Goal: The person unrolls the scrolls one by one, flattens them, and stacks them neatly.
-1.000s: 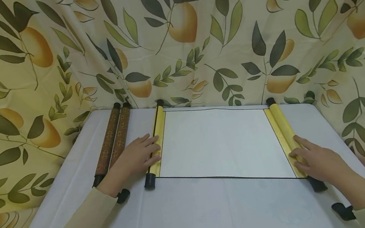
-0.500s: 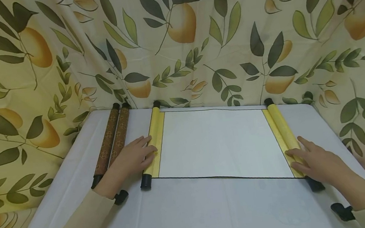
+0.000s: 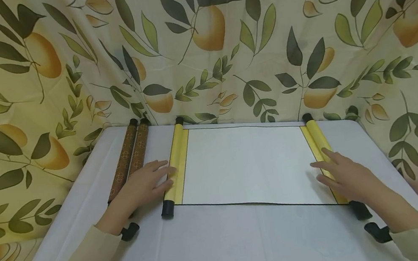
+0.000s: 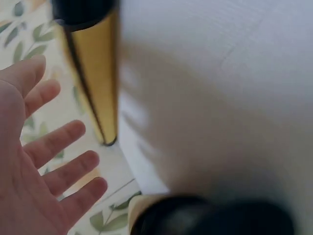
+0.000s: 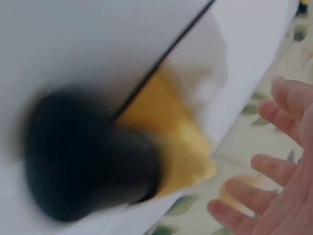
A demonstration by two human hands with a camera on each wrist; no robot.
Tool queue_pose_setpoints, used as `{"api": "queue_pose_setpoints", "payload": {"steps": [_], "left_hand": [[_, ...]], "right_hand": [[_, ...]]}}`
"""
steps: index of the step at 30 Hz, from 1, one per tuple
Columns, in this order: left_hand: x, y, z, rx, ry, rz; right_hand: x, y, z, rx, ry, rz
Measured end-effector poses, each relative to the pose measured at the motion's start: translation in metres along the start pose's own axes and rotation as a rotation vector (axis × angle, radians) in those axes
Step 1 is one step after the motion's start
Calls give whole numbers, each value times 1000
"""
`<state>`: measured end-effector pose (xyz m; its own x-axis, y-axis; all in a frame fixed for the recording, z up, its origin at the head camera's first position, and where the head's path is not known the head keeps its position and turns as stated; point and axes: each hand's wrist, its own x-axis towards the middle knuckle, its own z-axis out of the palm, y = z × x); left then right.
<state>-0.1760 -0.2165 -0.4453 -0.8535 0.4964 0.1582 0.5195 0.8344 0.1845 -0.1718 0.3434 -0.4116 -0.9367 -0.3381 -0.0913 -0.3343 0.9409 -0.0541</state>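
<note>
1. No brand, label or readable writing shows on anything; the unrolled white paper scroll with yellow silk borders and black roller knobs [image 3: 248, 164] is blank across its white field.
2. That scroll lies flat in the middle of the white-clothed table [image 3: 221, 244], its left yellow roller [image 3: 176, 166] at 9 o'clock of the sheet and its right yellow roller [image 3: 319, 140] at 3 o'clock.
3. The left hand [image 3: 144, 186] lies flat with fingers straight and spread, its fingertips touching the left roller; it grips nothing.
4. The right hand [image 3: 345, 175] is likewise flat and spread, lying over the right yellow border with its fingertips reaching onto the white sheet; it holds nothing.
5. Two rolled brown patterned scrolls with black ends [image 3: 129, 158] lie side by side at 9 o'clock of the left hand, just beside it.
6. A cloth backdrop printed with green leaves and orange fruit [image 3: 200, 46] hangs at 12 o'clock and round both sides.
7. The left wrist view shows the open palm and separated fingers [image 4: 58, 176] close up beside the roller's gold side, detail the head view lacks.
8. The right wrist view, blurred, shows a black knob [image 5: 83, 156] large in front, with relaxed fingers [image 5: 274, 171] at 3 o'clock; only the head view shows the whole scroll.
</note>
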Motion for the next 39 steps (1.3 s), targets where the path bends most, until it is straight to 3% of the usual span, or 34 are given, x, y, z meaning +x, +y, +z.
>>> {"api": "queue_pose_setpoints", "payload": {"steps": [4, 8, 13, 17, 23, 25, 30, 32, 36, 39], "left_hand": [[-25, -6, -17, -148, 33, -69], [-60, -12, -36, -347, 133, -160], [-87, -21, -39, -504, 275, -255], [-82, -31, -34, -568, 346, -336], [-46, -56, -37, -511, 387, -363], [-38, -64, -40, -475, 354, -398], [-33, -75, -46, -548, 135, -546], [-32, -77, -48, -588, 70, -557], [-32, -80, -49, -599, 6, -513], [-37, -85, -48, -646, -76, -533]], "right_hand": [[14, -36, -4, 133, 54, -85], [31, -75, 0, 360, 124, -207], [58, -125, 5, 675, 79, -374], [82, -170, 3, 952, -57, -427], [120, -242, -4, 1253, -270, -410], [133, -265, -4, 1338, -319, -391], [163, -315, -4, 1586, -467, -274], [173, -332, -6, 1666, -511, -196], [187, -359, -6, 1817, -561, -49], [194, -377, -2, 1876, -593, 30]]}}
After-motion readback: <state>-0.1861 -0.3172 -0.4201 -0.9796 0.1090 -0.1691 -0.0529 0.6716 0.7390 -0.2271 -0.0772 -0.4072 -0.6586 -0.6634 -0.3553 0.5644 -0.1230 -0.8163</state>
